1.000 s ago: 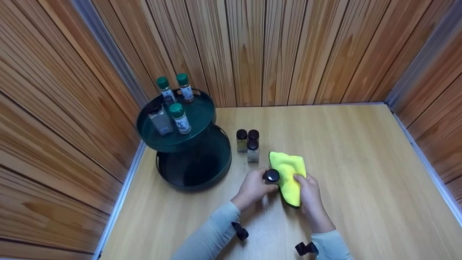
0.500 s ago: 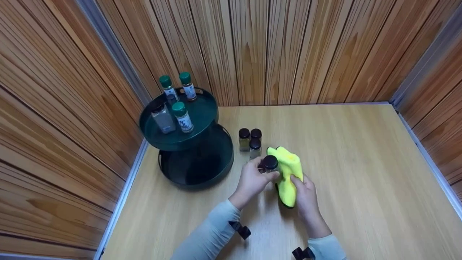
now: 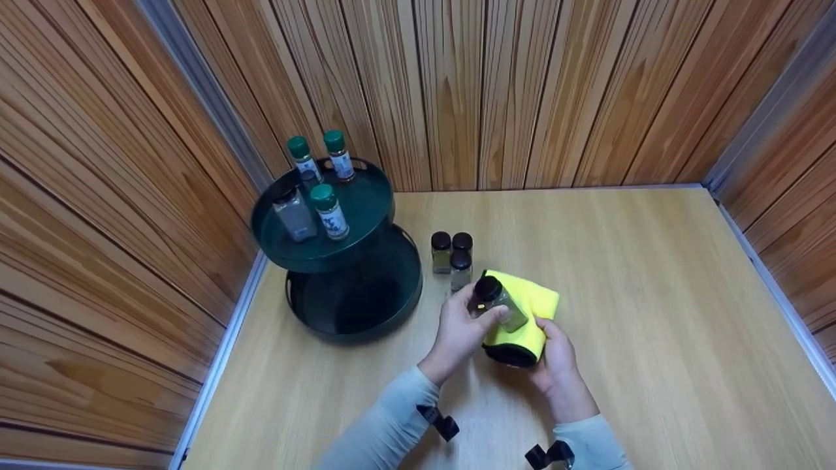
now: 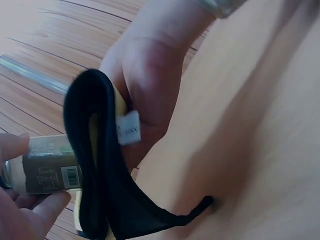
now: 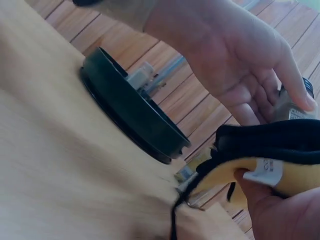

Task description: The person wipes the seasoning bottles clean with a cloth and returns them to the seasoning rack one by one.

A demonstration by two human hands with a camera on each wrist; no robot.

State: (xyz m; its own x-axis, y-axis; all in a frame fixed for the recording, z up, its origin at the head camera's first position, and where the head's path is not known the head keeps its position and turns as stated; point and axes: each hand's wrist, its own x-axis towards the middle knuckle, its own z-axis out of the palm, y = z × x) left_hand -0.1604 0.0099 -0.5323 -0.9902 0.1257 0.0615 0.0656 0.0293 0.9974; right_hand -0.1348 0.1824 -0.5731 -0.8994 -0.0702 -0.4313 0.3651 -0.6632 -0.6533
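Right of and below the head view's centre, the left hand [image 3: 456,331] grips a tilted dark-capped jar [image 3: 508,312] against the yellow cloth [image 3: 542,301] held by the right hand [image 3: 560,367]; 3 other jars [image 3: 460,266] stand up-left on the surface [image 3: 666,294].

Soft shadows, wrist views slightly hazy.

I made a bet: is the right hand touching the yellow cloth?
Touching. The right wrist view shows the right hand gripping the yellow cloth right beside its white tag.
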